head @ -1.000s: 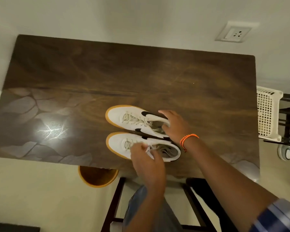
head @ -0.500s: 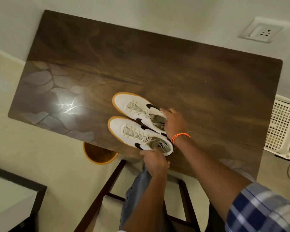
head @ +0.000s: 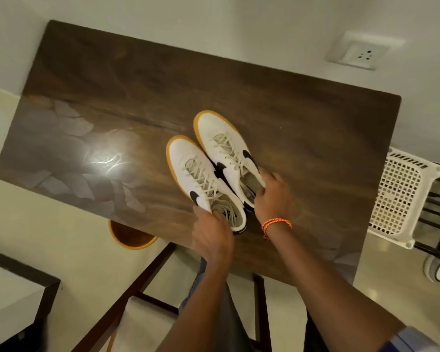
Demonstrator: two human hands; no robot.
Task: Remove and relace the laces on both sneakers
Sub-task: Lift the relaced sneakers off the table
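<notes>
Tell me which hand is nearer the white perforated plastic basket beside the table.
Right. The right hand grips the heel of the right-side white gum-soled sneaker, on the side toward the white perforated plastic basket. The left hand grips the other sneaker's heel, farther from the basket.

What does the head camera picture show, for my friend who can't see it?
Two white sneakers with tan soles stand side by side on a dark wooden table, both laced. The left hand grips the heel of the left sneaker, and the right hand grips the heel of the right sneaker.
</notes>
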